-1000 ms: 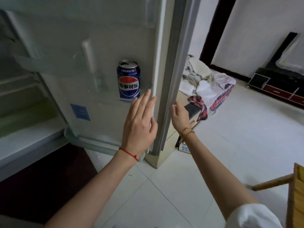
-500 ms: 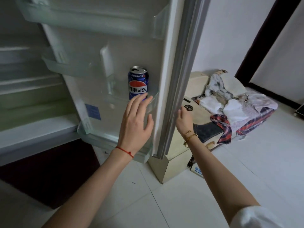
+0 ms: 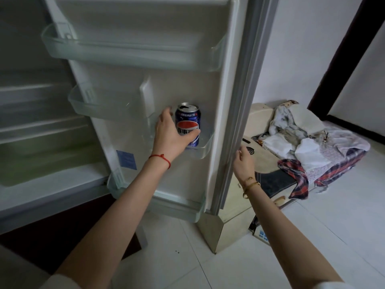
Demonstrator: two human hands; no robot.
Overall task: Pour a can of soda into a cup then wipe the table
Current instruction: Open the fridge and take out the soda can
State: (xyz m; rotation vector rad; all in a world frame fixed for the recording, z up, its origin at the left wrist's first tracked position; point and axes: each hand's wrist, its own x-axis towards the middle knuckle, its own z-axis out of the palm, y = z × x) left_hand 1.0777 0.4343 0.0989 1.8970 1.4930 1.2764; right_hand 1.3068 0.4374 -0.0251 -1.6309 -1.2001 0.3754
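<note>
A blue soda can (image 3: 188, 124) stands upright at the right end of a clear door shelf (image 3: 205, 147) in an open fridge door (image 3: 229, 80). The left hand (image 3: 168, 134) wraps its grip around the can. The right hand (image 3: 243, 161) rests on the door's outer edge, fingers loosely curled.

Soda can (image 3: 188, 124) on door shelf (image 3: 205, 148)

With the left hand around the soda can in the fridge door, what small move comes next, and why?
Probably lift the can straight up: the left hand already wraps it, but it stands behind the door shelf lip. The right hand holds the door edge.
</note>
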